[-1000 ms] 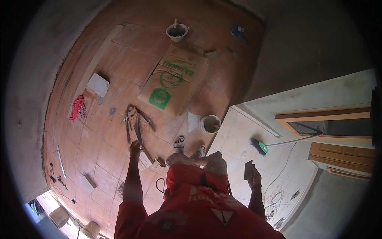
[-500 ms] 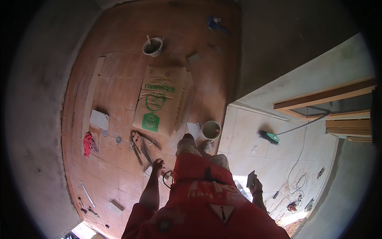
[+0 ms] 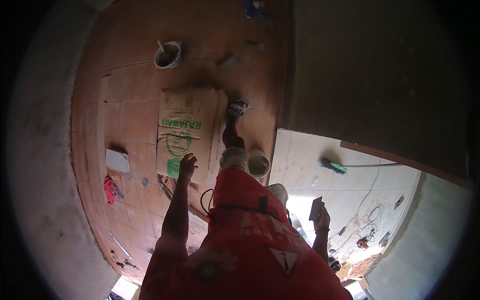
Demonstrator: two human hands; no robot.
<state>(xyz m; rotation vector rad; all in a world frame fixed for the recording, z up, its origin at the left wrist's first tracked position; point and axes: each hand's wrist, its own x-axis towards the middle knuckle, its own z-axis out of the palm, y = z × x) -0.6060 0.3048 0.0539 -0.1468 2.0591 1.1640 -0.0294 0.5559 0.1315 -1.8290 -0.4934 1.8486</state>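
Note:
My right hand [image 3: 324, 220] is closed round the edge of a flat grey rectangular plate [image 3: 315, 208], held upright beside my hip. Whether the plate has a handle is hidden by my fingers. My left hand [image 3: 188, 166] hangs in front of me with its fingers loosely bent and apart, nothing in them. In the picture it overlaps the near end of a brown paper sack [image 3: 192, 107] with green print, which lies on the tiled floor. One sandalled foot [image 3: 238, 107] is stepping forward just right of the sack.
A bucket [image 3: 258, 164] stands close by my leg. Another bucket [image 3: 168, 55] with a stick in it is farther off. A green-headed broom [image 3: 334, 165] lies at the right. On the left are a pale block [image 3: 117, 160], a red cloth [image 3: 109, 190] and a long board [image 3: 102, 112].
I have stepped forward, one leg now reaching beside the sack. My left hand has swung forward to the sack's near end. The right hand keeps the plate at my side.

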